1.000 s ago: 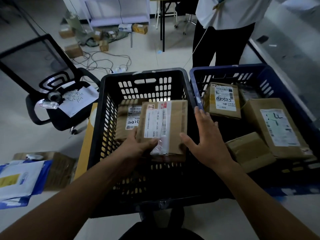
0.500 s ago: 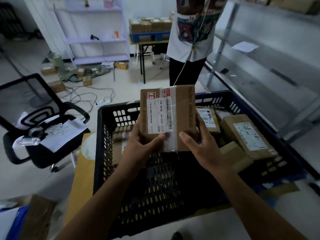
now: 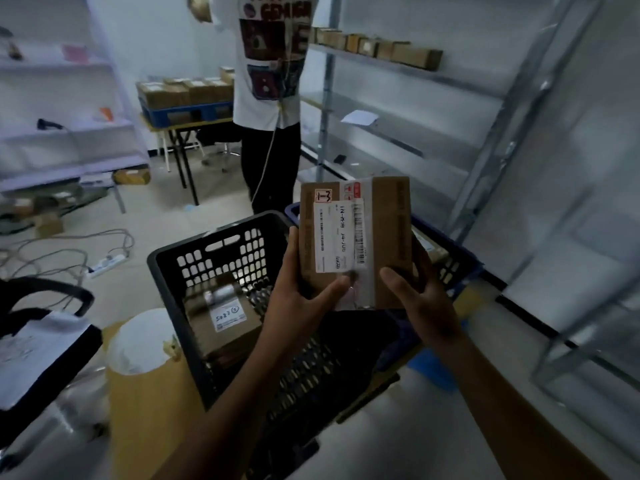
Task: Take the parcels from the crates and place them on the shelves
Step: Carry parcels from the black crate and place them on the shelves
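The parcel (image 3: pixel 355 242), a second ago low inside the black crate (image 3: pixel 221 271), is now lifted clear above its rim. The left hand (image 3: pixel 301 303) and right hand (image 3: pixel 420 299) both grip its lower edge, label upright.

Parcel (image 3: pixel 389 237) you hold: brown carton, white barcode label, clear tape strip. Upright, label facing you, above crates, gripped at lower edge by your left hand (image 3: pixel 298 299) and right hand (image 3: pixel 426 303). Second parcel (image 3: pixel 221 317), handwritten label, lies tilted in black crate (image 3: pixel 221 241). Blue crate (image 3: pixel 453 261) beside it. Small cartons (image 3: pixel 381 50) lined up on upper metal shelf (image 3: pixel 460 83).
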`<state>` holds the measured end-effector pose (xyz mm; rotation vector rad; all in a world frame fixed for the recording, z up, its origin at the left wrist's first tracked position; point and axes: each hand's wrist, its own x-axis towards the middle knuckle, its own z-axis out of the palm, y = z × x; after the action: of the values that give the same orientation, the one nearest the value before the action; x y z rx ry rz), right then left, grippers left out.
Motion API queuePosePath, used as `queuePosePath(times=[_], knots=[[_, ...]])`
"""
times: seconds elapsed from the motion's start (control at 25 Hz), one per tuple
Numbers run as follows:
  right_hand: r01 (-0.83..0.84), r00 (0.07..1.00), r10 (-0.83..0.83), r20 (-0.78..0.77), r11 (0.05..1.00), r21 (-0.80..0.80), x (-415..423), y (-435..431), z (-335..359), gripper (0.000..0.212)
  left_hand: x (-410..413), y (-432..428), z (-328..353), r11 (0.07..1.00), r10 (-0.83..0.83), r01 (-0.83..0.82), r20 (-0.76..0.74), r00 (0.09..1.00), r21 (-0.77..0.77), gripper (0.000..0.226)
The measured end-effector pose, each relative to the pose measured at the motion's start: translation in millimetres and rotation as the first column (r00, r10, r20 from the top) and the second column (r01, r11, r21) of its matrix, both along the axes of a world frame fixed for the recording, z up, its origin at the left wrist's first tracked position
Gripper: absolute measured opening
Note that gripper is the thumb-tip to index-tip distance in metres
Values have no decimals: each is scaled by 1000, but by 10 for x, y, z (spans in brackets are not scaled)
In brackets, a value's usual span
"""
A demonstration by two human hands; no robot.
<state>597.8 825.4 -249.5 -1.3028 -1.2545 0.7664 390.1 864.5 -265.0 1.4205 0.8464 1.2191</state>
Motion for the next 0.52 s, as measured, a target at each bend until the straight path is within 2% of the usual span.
queuePosePath(times=[0.12,0.36,0.52], knots=[[128,992,-128,-18,992,11,286,-441,105,80,338,-214,152,992,-114,114,-5,993,54,101],[330,943,-331,29,943,43,1103,-1536,343,76,1374,-916,293,953,-281,282,-24,959,108,100],[515,855,-518,31,854,75,1854,-2708,379,81,2361,-1736,441,867,-462,465,-59,885,178,100]])
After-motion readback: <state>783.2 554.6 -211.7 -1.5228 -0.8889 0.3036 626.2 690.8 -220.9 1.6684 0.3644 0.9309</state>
